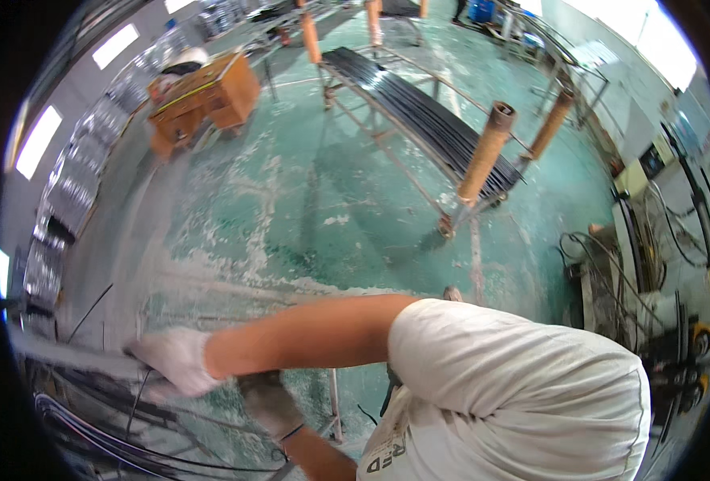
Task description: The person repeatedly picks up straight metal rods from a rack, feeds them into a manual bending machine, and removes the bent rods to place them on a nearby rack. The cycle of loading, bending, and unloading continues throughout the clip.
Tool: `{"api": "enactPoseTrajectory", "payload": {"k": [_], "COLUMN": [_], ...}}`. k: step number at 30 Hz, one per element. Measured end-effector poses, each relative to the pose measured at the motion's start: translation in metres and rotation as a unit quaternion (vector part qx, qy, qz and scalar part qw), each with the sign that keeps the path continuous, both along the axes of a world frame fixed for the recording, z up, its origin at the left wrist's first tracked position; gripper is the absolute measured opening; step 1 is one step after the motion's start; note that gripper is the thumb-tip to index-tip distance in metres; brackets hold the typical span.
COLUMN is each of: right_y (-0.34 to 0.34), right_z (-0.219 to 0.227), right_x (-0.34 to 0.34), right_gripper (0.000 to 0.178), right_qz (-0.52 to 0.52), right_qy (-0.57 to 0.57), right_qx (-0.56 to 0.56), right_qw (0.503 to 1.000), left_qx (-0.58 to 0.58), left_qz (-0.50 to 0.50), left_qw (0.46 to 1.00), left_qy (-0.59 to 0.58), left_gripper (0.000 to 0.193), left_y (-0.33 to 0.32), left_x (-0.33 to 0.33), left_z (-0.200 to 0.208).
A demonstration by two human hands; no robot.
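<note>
My right hand (180, 362), in a pale work glove, reaches across to the left and is closed around the end of a long grey bar (78, 354). Motion blurs both the hand and the bar. A thin black strip (136, 405) hangs just below these fingers. My left hand (271, 405), in a darker, soiled glove, is lower and nearer to me, partly behind my right forearm. Its fingers are hidden and smeared, so what it touches does not show. Beneath the hands lie several long dark strips (106, 439), some bent in curves.
A metal rack (395, 152) with brown tube-covered posts carries long black profiles (427, 108) ahead. An orange-brown wooden desk (210, 92) stands at far left, near wrapped bundles (74, 192) along the wall. Cables (603, 264) and equipment line the right wall. The green floor (291, 208) is worn.
</note>
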State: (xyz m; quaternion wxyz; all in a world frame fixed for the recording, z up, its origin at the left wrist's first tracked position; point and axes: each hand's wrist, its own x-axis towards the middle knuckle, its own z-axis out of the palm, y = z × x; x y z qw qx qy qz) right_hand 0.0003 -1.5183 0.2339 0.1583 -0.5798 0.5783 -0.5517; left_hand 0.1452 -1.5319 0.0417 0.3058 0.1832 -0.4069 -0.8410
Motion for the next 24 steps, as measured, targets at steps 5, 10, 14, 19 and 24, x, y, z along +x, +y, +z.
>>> {"api": "enactPoseTrajectory", "payload": {"k": [5, 10, 14, 19, 24], "right_y": [0.170, 0.453, 0.687, 0.872, 0.986], "right_z": [-0.163, -0.288, -0.376, -0.412, -0.476], "right_x": [-0.076, -0.175, -0.253, -0.398, -0.543], "right_gripper": [0.042, 0.035, 0.039, 0.053, 0.061], "right_qz": [-0.088, -0.445, -0.658, -0.697, -0.672], "right_qy": [0.077, -0.149, -0.216, -0.241, -0.270], "right_qx": [0.105, 0.282, 0.320, 0.412, 0.469], "right_qw": [0.988, 0.837, 0.646, 0.535, 0.506], "left_qx": [0.022, -0.149, -0.275, -0.356, -0.469], "left_qz": [0.019, -0.051, -0.105, -0.186, -0.272], "left_qw": [0.988, 0.959, 0.936, 0.910, 0.839], "left_qy": [-0.154, -0.235, -0.195, -0.099, -0.042], "left_gripper": [0.035, 0.031, 0.032, 0.031, 0.033], "left_y": [0.061, 0.111, 0.221, 0.403, 0.580], "left_x": [-0.069, -0.150, -0.286, -0.468, -0.634], "left_z": [-0.053, -0.056, 0.012, 0.053, 0.047]}}
